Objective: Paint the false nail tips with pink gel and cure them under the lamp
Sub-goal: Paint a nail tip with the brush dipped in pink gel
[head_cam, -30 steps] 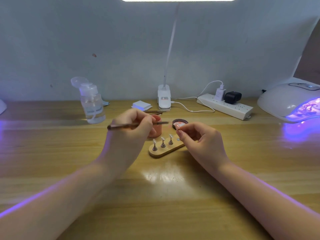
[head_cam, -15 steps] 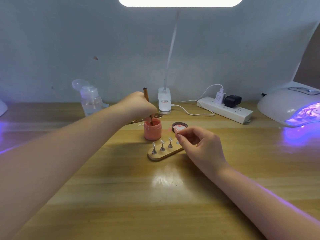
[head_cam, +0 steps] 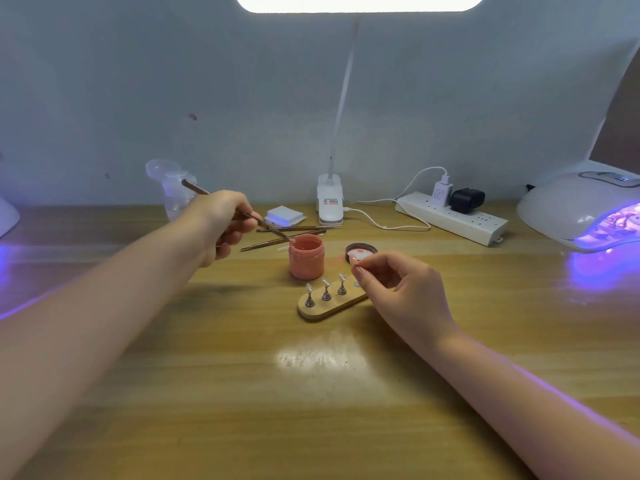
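Pink gel jar (head_cam: 306, 256), one brush (head_cam: 239, 212), three nail stands (head_cam: 326, 290)

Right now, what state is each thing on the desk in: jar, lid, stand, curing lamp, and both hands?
Gel jar: open, upright, pink gel inside.
Jar lid: off, lying beside the jar.
Brush: tilted, tip at the jar's mouth.
Left hand: grips the brush.
Right hand: pinches a nail tip.
Wooden stand: three holders upright, one spot bare.
Curing lamp: on, glowing purple.
Desk lamp: on.
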`<state>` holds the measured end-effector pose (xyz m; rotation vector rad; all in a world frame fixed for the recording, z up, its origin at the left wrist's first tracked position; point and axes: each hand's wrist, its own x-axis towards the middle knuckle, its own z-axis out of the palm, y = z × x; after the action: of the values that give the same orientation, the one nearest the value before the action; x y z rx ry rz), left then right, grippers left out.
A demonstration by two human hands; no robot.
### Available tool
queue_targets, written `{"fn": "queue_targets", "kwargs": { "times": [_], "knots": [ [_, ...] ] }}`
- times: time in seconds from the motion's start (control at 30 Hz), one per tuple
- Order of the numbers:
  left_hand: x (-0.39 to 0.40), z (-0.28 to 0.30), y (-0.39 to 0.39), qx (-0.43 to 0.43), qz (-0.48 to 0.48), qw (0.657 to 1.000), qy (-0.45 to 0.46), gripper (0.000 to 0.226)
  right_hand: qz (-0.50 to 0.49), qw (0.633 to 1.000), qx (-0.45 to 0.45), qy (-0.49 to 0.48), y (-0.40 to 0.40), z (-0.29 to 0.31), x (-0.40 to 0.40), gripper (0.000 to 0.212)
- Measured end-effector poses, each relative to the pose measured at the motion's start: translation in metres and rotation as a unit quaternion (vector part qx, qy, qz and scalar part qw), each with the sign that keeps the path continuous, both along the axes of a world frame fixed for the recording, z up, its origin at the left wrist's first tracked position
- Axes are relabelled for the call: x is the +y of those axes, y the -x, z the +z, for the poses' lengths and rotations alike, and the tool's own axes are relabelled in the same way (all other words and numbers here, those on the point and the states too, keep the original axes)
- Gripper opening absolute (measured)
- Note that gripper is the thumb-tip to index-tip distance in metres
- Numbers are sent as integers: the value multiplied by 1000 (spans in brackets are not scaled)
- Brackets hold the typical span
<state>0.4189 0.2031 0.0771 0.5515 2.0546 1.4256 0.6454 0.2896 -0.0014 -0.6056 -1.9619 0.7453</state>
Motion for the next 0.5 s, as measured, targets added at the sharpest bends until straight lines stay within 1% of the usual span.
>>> {"fn": "queue_targets", "kwargs": {
  "times": [0.1,0.17,0.23,0.33,0.43,0.5],
  "knots": [
    [-8,-6,8,-11,11,1000,2,18,-1,1000,2,-1,0,0,0,7],
    [-11,-8,9,-30,12,999,-22,19,-1,1000,0,-3,0,0,0,7],
    [-10,-9,6,-56,2,997,-44,21,-1,1000,-2,-6,-1,0,0,7],
    [-7,-14,0,-74,-11,996,-43,21,2,1000,-2,-7,0,-1,0,7],
    [-7,-23,-3,-35,40,997,-55,20,0,1000,-1,-9,0,-1,1,7],
    [-11,-31,-5,22,81,991,-103,21,1,1000,-2,-9,0,-1,1,7]
  ]
}}
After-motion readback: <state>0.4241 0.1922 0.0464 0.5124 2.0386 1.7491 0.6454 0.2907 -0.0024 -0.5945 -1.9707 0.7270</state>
